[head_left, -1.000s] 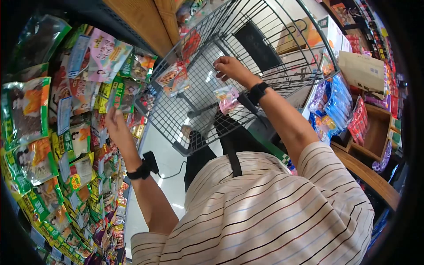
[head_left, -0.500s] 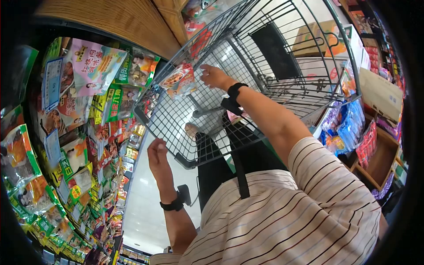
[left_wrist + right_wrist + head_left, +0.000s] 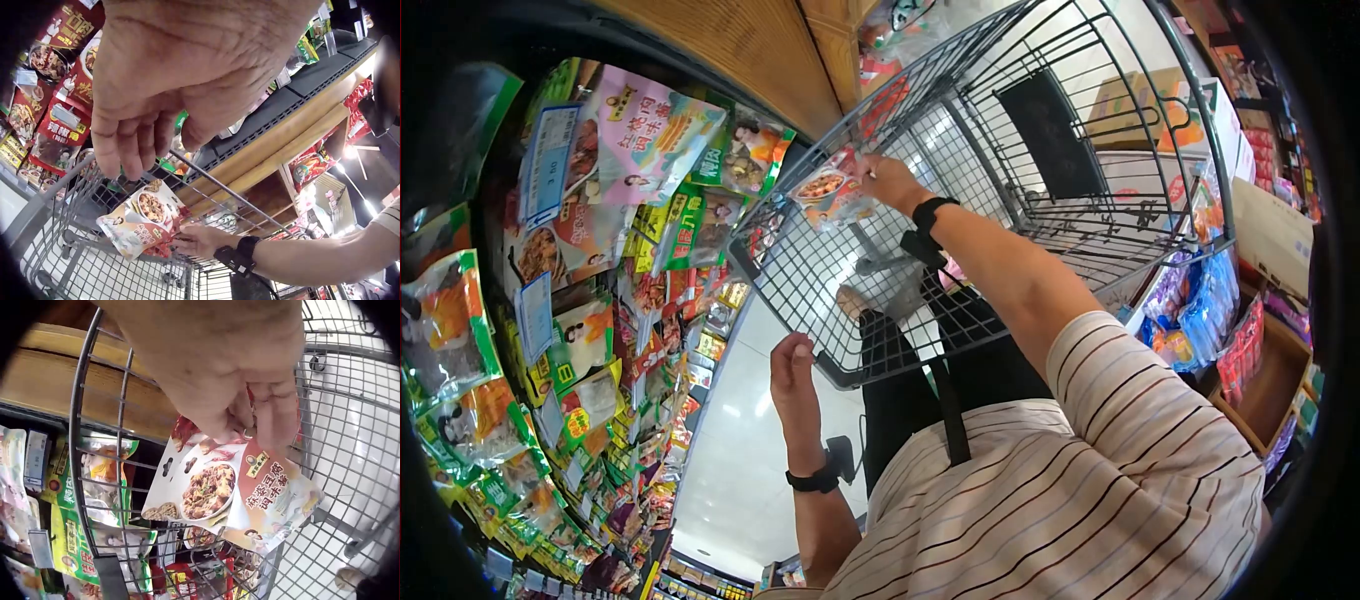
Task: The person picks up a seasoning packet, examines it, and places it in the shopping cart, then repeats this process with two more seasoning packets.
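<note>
In the right wrist view a red and white seasoning packet, printed with a bowl of food, stands tilted inside the shopping cart. My right hand pinches its upper edge between thumb and fingers. My left hand is just outside the cart's near left corner, fingers loosely bent and holding nothing. Seen from the left wrist, the packet is close to the cart's side wires. A pink packet in the cart is mostly hidden behind my right wrist.
Shelves of hanging food packets line the left side, beside a wooden panel. At the right are cardboard boxes, blue bags and a wooden bin. The floor shows between shelf and cart.
My right hand has moved left across the cart to the seasoning packet and taken hold of its edge. My left hand has drawn away from the shelf packets towards the cart's corner.
</note>
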Demonstrator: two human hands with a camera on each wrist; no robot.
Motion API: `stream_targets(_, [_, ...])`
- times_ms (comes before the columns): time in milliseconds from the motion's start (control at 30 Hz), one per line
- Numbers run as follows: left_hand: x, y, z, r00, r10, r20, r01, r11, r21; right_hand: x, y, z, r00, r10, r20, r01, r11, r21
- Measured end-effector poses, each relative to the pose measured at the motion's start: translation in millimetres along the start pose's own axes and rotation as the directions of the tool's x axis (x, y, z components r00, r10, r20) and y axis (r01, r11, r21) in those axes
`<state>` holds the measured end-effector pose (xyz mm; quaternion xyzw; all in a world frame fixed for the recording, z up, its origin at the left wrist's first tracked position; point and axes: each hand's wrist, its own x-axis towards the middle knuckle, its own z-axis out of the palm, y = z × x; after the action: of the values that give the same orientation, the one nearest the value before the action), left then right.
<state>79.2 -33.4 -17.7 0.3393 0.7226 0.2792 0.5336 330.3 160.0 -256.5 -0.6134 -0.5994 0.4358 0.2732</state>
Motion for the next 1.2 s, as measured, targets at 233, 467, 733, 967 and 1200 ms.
stream_targets(233, [-7,-6,-14,0.996,0.058,0.072,-0.057,0.998,-0.012,-64,-78,-19,0.991,-0.048,0.122,0.052,0.998,-0.03])
stream_targets(467, [-4,17,-26,0.963,0.244,0.111,-0.25,0.968,0.039,-132,-198,-67,0.982,0.099,0.163,-0.157,0.904,0.397])
stream_targets(733, [-25,75,-30,0.693,0.65,0.312,-0.716,0.669,0.198,-187,-320,-102,0.996,0.003,0.089,-0.062,0.737,0.673])
stream_targets(967, [-37,95,-40,0.51,0.852,0.117,-0.835,0.458,0.304,-220,-394,-62,0.986,-0.142,0.089,0.031,0.677,0.736])
stream_targets(1200, [-19,92,-83,0.751,0.656,0.07,-0.636,0.748,-0.188,-225,-411,-50,0.969,-0.239,-0.062,0.215,0.692,0.689])
